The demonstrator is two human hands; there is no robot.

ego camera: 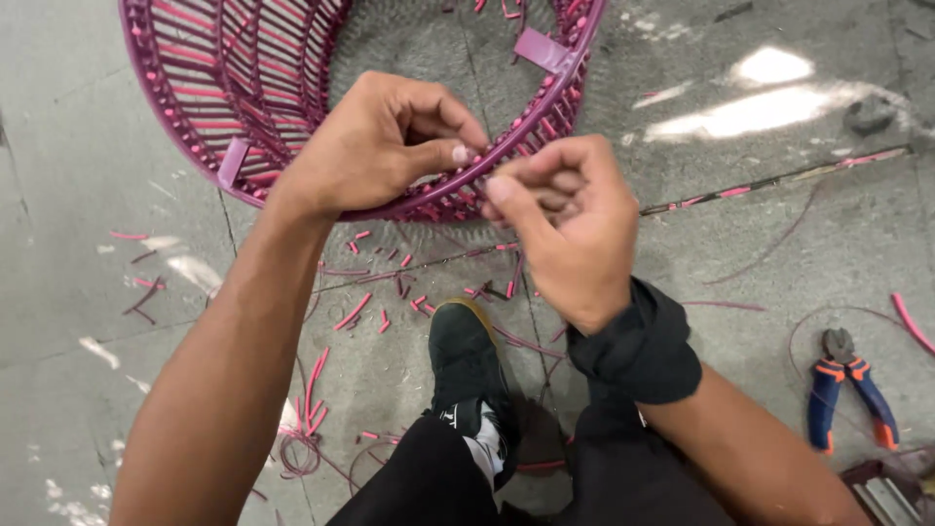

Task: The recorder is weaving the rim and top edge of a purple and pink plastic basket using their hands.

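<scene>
A round magenta woven basket frame (243,88) stands on the concrete floor in front of me, its wall made of upright pink strips. My left hand (375,146) grips the near rim, thumb and forefinger pinched on it. My right hand (565,219), a black sleeve pushed up at the wrist, pinches the rim right beside the left, fingers closed on a thin strip end there. The two thumbs nearly touch. What lies between the fingertips is mostly hidden.
Short cut pink strip pieces (353,312) and thin wires litter the floor under the basket. Pliers with blue and orange handles (845,382) lie at the right. My black shoe (466,360) rests below my hands. A metal object (891,492) sits at the bottom right corner.
</scene>
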